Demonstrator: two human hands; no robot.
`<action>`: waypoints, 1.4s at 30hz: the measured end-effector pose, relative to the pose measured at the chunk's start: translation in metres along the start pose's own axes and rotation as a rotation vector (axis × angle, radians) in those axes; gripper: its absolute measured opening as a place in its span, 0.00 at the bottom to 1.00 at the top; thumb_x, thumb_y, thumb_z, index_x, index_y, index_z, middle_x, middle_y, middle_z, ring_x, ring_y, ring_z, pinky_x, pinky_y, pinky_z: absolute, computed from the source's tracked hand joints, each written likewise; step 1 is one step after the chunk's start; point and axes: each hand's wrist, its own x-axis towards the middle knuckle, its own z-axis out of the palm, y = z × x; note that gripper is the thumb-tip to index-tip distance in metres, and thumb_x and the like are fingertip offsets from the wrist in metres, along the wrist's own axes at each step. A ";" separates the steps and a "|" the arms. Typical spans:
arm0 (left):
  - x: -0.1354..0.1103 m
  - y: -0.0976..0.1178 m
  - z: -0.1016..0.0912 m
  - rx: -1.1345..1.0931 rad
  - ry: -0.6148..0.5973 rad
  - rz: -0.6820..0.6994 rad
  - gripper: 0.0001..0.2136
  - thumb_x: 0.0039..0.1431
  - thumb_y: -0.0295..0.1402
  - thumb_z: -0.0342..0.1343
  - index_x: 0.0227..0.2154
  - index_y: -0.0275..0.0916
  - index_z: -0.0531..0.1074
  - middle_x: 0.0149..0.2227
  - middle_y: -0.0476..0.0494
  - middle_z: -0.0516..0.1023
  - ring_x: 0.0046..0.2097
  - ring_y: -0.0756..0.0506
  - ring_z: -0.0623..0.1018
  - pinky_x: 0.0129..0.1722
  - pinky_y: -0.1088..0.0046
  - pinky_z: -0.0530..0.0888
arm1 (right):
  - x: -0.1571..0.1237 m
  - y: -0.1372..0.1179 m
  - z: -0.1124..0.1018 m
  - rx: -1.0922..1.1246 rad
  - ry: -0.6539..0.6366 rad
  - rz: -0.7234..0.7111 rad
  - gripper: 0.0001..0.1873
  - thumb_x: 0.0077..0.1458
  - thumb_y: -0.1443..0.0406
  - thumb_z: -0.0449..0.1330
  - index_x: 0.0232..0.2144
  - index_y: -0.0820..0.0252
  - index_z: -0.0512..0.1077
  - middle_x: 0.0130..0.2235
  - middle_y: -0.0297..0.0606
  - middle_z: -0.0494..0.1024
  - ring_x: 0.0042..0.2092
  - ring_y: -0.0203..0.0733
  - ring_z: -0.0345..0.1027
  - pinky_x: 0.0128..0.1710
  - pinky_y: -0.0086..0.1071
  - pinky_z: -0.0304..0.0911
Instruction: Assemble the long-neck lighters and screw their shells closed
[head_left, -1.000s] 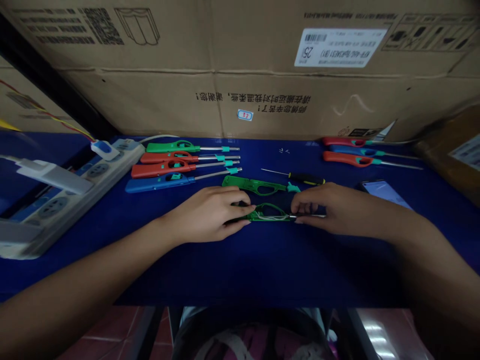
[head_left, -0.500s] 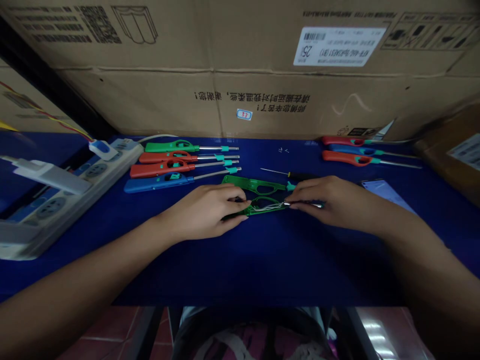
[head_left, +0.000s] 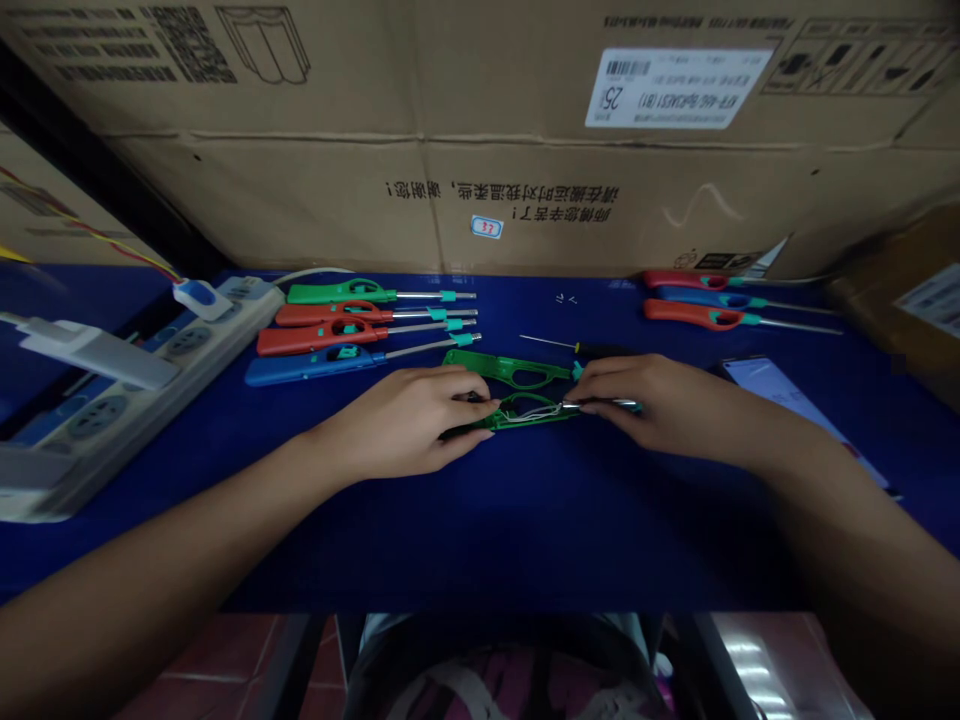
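My left hand [head_left: 420,418] is closed with thumb and fingers around the left end of an opened green lighter shell half [head_left: 517,422], which lies on the blue table. Thin pale wires [head_left: 536,412] run along inside this half. At its right end, the metal lighter tube [head_left: 571,405] is pinched in the fingers of my right hand [head_left: 649,400], lying nearly level where the wires end. The other green shell half [head_left: 491,366] rests just behind. A screwdriver [head_left: 551,342] lies beyond my right fingers, its dark handle partly hidden by them.
Several assembled lighters [head_left: 322,340] lie in a row to the left, beside a power strip [head_left: 161,385]. More lighters [head_left: 694,315] are at the back right. A phone [head_left: 795,400] lies by my right forearm. Tiny screws [head_left: 566,299] sit near the cardboard wall [head_left: 517,160].
My right hand has shifted slightly left with the metal tube, bringing it closer into the shell's right end. My left hand keeps its hold. More of the phone shows beyond my right forearm.
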 end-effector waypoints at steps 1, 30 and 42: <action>0.000 0.000 0.000 -0.002 -0.001 0.001 0.13 0.69 0.37 0.53 0.49 0.39 0.79 0.47 0.41 0.80 0.47 0.42 0.81 0.46 0.66 0.80 | 0.000 0.000 0.000 0.001 0.002 0.000 0.13 0.65 0.68 0.55 0.45 0.55 0.79 0.43 0.39 0.81 0.42 0.42 0.76 0.44 0.34 0.68; 0.000 -0.002 0.002 -0.052 -0.007 -0.017 0.12 0.69 0.36 0.55 0.50 0.39 0.78 0.48 0.42 0.79 0.49 0.43 0.80 0.48 0.67 0.80 | 0.007 0.000 0.005 0.082 -0.017 0.001 0.09 0.60 0.72 0.56 0.37 0.56 0.75 0.37 0.36 0.77 0.39 0.40 0.71 0.39 0.33 0.64; 0.000 -0.003 0.000 -0.021 -0.020 -0.006 0.13 0.70 0.36 0.54 0.52 0.39 0.77 0.48 0.42 0.79 0.49 0.43 0.80 0.49 0.66 0.79 | -0.002 -0.003 0.002 -0.003 -0.024 0.024 0.18 0.62 0.62 0.60 0.54 0.52 0.75 0.51 0.38 0.80 0.47 0.44 0.76 0.45 0.35 0.69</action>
